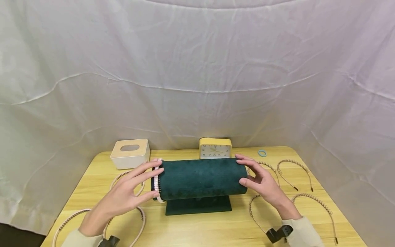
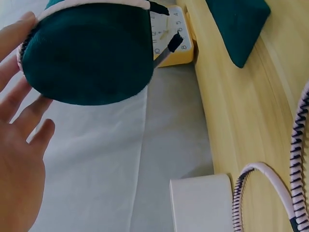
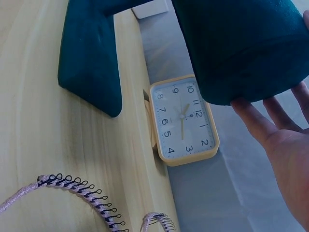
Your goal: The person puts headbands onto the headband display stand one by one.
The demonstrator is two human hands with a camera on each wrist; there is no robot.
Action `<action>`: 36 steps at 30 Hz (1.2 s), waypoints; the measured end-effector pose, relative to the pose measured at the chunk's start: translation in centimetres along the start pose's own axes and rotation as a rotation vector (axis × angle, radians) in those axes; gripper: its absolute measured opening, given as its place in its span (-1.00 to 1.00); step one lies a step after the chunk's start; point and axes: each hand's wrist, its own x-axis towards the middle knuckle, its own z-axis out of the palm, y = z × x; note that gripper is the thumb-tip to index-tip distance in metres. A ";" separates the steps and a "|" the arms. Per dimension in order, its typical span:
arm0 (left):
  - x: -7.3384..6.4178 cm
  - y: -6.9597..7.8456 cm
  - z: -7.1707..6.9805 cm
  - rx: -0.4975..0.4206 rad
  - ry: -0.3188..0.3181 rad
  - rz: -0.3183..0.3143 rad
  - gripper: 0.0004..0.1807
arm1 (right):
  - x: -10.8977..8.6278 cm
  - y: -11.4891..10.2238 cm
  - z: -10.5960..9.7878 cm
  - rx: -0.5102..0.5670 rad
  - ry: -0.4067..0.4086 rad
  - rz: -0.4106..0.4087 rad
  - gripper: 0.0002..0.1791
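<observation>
Two hands on one dark green velvet display roll (image 1: 200,178), which sits mid-table with its flat base (image 1: 199,206) underneath. A pale braided headband (image 1: 156,183) goes over the roll right at its left end, with small dark teeth along one edge and both dark tips (image 2: 175,42) poking out past the underside.

Left hand (image 1: 121,195) is loose and spread, not balled up, with the fingertips lying on that headband and the thumb lower down on the near side. Right hand (image 1: 265,185) is at the other end, also relaxed, fingertips touching the roll's right end and thumb against its near face. Can't tell how hard either one is pressing.

More pale headbands lie on the wooden table (image 1: 191,233): some on the left (image 1: 74,215) around the left forearm, and four on the right (image 1: 314,197) with loopy trim.

Far side: a white tissue box (image 1: 132,160) with a wood-look lid on the left, a yellow-framed clock (image 1: 215,150) just behind the roll, and a little blue ring (image 1: 262,153) over to the right. Wrinkled pale curtain (image 1: 197,68) behind everything.
</observation>
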 end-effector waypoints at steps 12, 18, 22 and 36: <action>1.4 0.2 0.4 0.066 -0.017 0.098 -0.34 | -0.1 0.0 0.0 -0.011 0.004 0.001 -0.37; 1.9 0.4 0.4 0.059 -0.027 0.103 -0.32 | -0.1 -0.1 0.0 -0.009 0.008 0.004 -0.37; 2.2 0.4 0.5 0.056 -0.035 0.113 -0.34 | -0.1 -0.1 0.0 -0.017 0.008 0.000 -0.37; 3.2 1.2 1.1 0.149 -0.119 0.054 -0.30 | 0.0 -0.2 0.1 -0.012 0.016 0.029 -0.35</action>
